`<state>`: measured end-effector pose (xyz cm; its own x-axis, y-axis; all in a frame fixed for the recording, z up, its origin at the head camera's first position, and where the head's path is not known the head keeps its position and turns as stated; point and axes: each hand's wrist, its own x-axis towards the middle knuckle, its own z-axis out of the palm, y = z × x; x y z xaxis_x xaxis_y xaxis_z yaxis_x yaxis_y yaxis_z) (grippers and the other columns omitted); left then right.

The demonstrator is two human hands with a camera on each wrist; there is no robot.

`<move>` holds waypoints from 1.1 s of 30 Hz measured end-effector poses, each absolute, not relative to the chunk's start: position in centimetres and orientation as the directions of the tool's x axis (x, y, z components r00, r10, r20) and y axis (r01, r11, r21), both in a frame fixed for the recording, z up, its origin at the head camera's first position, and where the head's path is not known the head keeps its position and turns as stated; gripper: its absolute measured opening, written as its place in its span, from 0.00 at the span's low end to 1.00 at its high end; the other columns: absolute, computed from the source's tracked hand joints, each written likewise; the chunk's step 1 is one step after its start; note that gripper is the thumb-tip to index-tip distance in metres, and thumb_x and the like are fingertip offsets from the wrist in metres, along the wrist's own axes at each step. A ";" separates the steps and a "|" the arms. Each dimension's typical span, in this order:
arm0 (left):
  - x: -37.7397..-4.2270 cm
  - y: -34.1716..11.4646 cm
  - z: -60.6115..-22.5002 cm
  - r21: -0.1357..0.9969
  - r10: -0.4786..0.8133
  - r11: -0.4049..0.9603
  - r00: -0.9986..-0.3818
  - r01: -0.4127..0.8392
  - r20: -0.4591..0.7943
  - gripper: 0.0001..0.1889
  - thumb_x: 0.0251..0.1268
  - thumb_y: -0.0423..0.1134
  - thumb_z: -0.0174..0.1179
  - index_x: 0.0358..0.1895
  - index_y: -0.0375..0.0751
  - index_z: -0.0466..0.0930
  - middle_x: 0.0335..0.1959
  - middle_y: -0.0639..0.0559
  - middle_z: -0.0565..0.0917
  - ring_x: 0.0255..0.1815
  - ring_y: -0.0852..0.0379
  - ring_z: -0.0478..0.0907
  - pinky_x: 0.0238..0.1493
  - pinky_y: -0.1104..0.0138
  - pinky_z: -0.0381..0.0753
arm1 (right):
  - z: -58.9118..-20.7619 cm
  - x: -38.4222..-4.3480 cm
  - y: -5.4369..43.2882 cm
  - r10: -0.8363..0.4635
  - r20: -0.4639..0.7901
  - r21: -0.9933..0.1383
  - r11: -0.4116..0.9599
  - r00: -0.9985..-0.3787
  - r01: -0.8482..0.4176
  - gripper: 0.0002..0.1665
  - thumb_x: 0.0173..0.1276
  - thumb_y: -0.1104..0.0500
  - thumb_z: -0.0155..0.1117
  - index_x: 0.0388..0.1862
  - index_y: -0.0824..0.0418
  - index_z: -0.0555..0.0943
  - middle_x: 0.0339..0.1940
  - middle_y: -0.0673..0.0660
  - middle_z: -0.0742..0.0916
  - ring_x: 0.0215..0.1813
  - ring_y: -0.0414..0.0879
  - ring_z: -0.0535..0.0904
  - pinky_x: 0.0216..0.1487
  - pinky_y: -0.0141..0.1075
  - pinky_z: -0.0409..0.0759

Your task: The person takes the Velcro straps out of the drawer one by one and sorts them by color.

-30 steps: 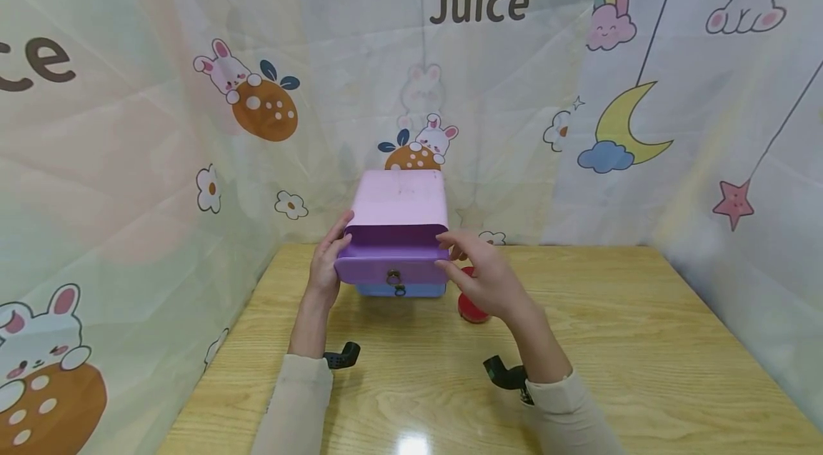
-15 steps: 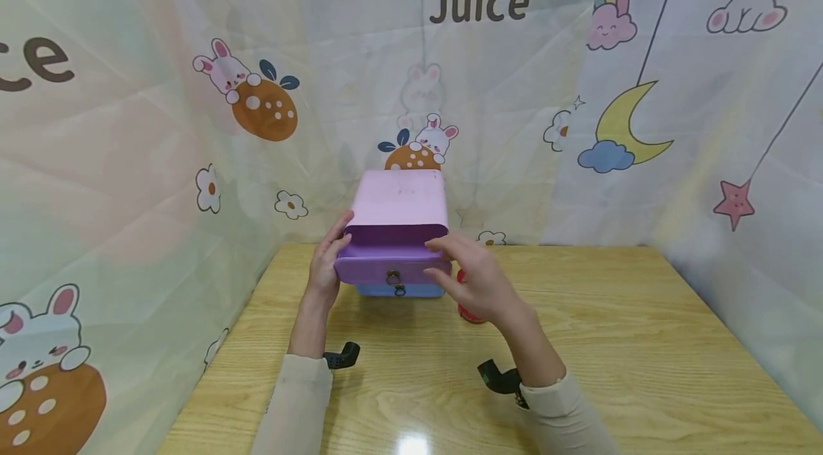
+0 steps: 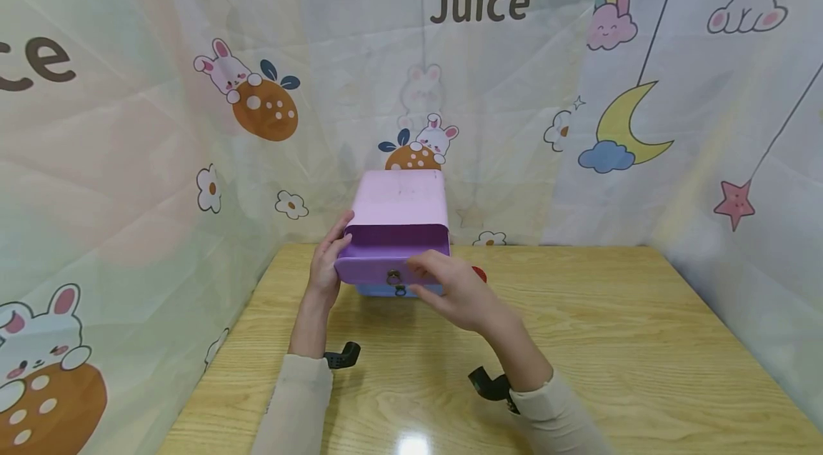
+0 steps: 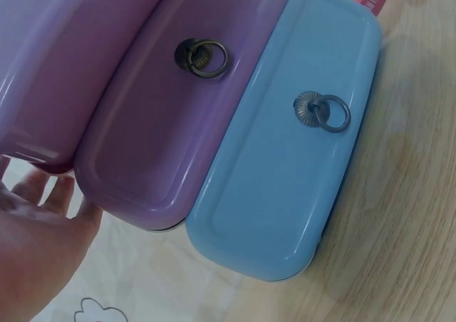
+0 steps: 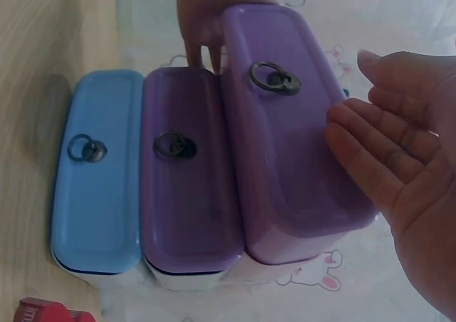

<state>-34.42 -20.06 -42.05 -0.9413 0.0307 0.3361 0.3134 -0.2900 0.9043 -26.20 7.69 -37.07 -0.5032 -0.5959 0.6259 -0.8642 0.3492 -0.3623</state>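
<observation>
A small drawer chest (image 3: pixel 400 198) with a pink top stands on the table. Its top purple drawer (image 3: pixel 366 271) is pulled out, and no contents show inside. Below are a second purple drawer (image 4: pixel 164 115) and a blue drawer (image 4: pixel 285 137), both closed; each front has a metal ring pull. My left hand (image 3: pixel 324 266) rests along the chest's left side, fingers against the wall and thumb by the top drawer. My right hand (image 3: pixel 459 291) is at the top drawer's front, right of its ring pull (image 5: pixel 274 78), fingers slightly bent and holding nothing. Whether the fingertips touch is unclear.
A red object (image 3: pixel 479 274) is mostly hidden behind my right hand; the right wrist view shows white lettering on this red thing (image 5: pixel 46 311). Printed cloth (image 3: pixel 514 119) hangs behind and beside the wooden table (image 3: pixel 611 341). Each wrist carries a black camera mount (image 3: pixel 491 385).
My right hand has moved left and slightly down from the chest's right edge to the drawer front. The left hand, the chest and the pulled-out drawer look the same.
</observation>
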 end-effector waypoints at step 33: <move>-34.2 -20.0 -42.0 0.903 0.028 -0.292 -0.941 0.314 0.337 0.26 0.82 0.36 0.48 0.79 0.43 0.66 0.83 0.57 0.63 0.85 0.62 0.49 0.85 0.58 0.44 | -39.5 -26.9 4.0 -0.606 0.450 -0.234 0.628 -0.656 -0.742 0.04 0.79 0.58 0.64 0.47 0.51 0.78 0.36 0.45 0.88 0.30 0.35 0.78 0.29 0.29 0.77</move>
